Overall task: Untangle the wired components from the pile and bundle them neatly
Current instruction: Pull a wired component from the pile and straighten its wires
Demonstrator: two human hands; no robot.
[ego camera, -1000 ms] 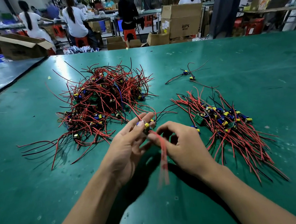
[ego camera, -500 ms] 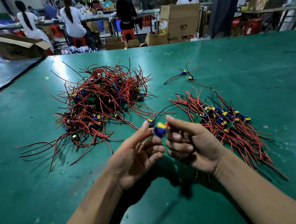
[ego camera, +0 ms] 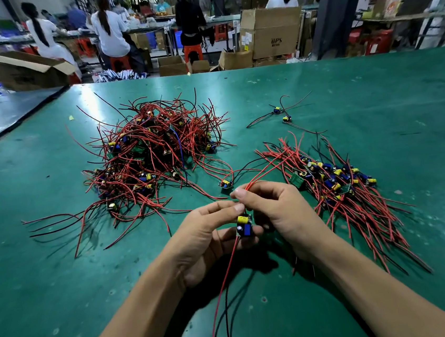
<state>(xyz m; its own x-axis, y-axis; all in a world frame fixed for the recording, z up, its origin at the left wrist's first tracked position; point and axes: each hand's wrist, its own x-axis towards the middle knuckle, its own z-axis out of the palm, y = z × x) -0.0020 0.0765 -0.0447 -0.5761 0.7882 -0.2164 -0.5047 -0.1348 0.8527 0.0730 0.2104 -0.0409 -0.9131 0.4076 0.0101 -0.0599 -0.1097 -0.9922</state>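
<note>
A tangled pile of small circuit boards with red and black wires lies on the green table, left of centre. To the right, a sorted bundle lies with its wires roughly parallel. My left hand pinches one small board carrying yellow and blue parts; a red and a black wire hang from it toward me. My right hand grips the same board's other red wires, which run up and to the right.
One loose board lies just beyond my hands, and two more lie farther back on the right. The green table ends at a far edge. Beyond it stand cardboard boxes, and people sit working at benches.
The board has been turned and lowered into my left hand. Its wires are now pulled out straight, one pair hanging toward me and the red ones stretched up by my right hand.
</note>
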